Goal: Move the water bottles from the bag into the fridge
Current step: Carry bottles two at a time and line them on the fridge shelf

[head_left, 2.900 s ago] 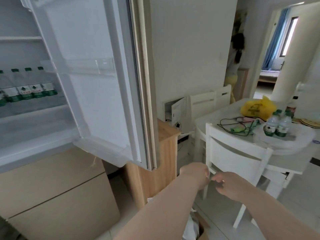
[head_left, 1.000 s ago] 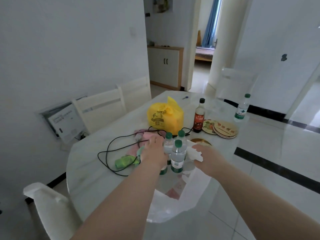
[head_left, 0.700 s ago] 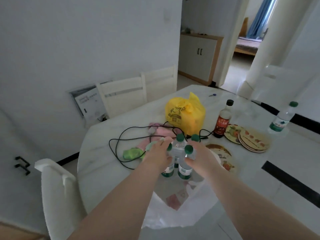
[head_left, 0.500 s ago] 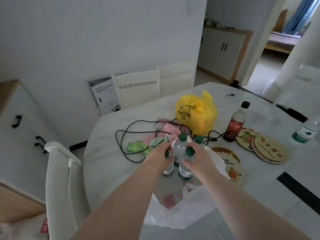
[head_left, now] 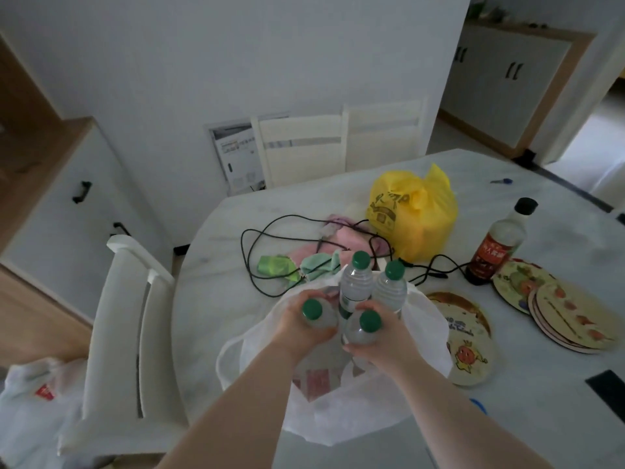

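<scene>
Desk [head_left: 236, 231], white bag [head_left: 422, 319] at 6 o'clock. Four water bottles [head_left: 355, 286] bunched above it. Left hand [head_left: 301, 328] grips one, right hand [head_left: 382, 336] another; two pinched between. Fridge unseen: carry and stowing remain.

Four clear plastic water bottles [head_left: 355, 286] carry green caps. The crumpled plastic bag [head_left: 429, 333] is white with a red print inside. Far right sits a yellow knotted bag [head_left: 412, 211]; black cable [head_left: 250, 262] loops left; round plates [head_left: 571, 319] show orange fruit patterns.
</scene>
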